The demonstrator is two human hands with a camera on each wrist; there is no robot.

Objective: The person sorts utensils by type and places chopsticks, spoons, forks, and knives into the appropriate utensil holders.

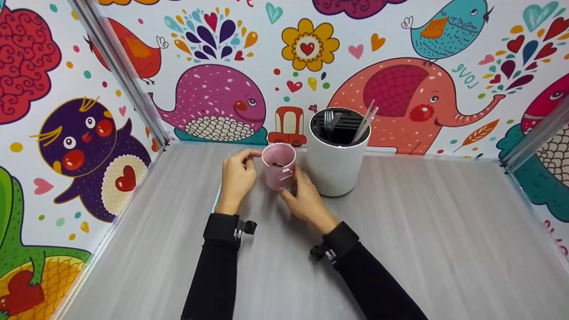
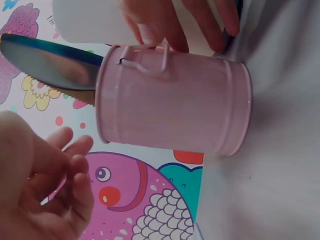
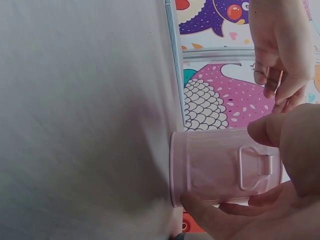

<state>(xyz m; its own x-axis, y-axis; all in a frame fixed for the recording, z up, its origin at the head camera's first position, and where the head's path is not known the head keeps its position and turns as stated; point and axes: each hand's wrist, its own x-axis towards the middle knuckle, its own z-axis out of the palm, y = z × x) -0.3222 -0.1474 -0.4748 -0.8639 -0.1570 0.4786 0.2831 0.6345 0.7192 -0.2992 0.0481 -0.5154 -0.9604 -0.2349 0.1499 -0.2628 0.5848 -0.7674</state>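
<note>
A small pink metal bucket (image 1: 278, 171) with a wire handle stands on the table. My right hand (image 1: 306, 198) grips it from the right, thumb on the near side and fingers along the other. Out of its mouth, in the left wrist view, sticks a shiny serrated knife blade (image 2: 55, 65) with a rainbow sheen. From the head view only small dark bits show inside. My left hand (image 1: 238, 178) is beside the bucket on its left, fingers loosely curled and index finger near the rim. Nothing shows in that hand.
Just right of the bucket stands a white utensil holder (image 1: 336, 169) with a black slotted top. It holds a fork (image 1: 328, 119) and clear sticks (image 1: 366, 122). Wall panels printed with cartoon animals (image 1: 213, 98) border the grey table (image 1: 426, 231).
</note>
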